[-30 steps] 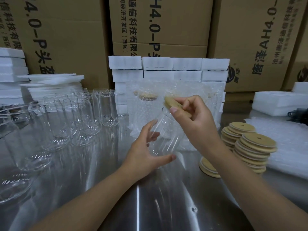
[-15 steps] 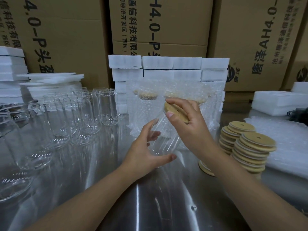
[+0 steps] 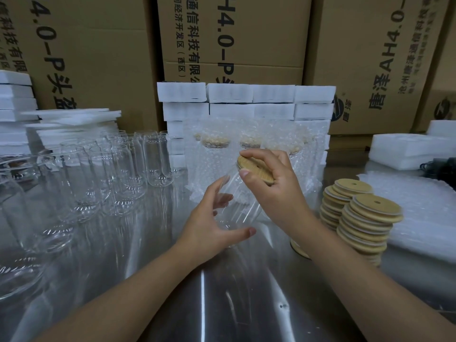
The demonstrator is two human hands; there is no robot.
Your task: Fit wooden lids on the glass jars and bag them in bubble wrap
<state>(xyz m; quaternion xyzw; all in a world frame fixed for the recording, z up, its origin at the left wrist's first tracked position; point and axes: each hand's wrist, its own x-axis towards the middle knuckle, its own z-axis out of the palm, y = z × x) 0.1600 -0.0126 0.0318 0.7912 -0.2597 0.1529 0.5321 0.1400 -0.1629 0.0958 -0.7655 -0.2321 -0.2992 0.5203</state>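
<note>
The clear glass jar [image 3: 238,201], tilted, is cupped low by the left hand [image 3: 209,220]. The right hand [image 3: 281,193] pinches the round wooden lid [image 3: 257,169] at its mouth, perhaps seated. Slippery and brittle, I'd judge: grasp the body.

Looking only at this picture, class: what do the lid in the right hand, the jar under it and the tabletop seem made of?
Lid: pale wood, possibly bamboo, matte, faint grain.
Jar: clear glass, glossy, background shows through.
Tabletop: likely stainless steel, brushed, with streaky reflections.
</note>
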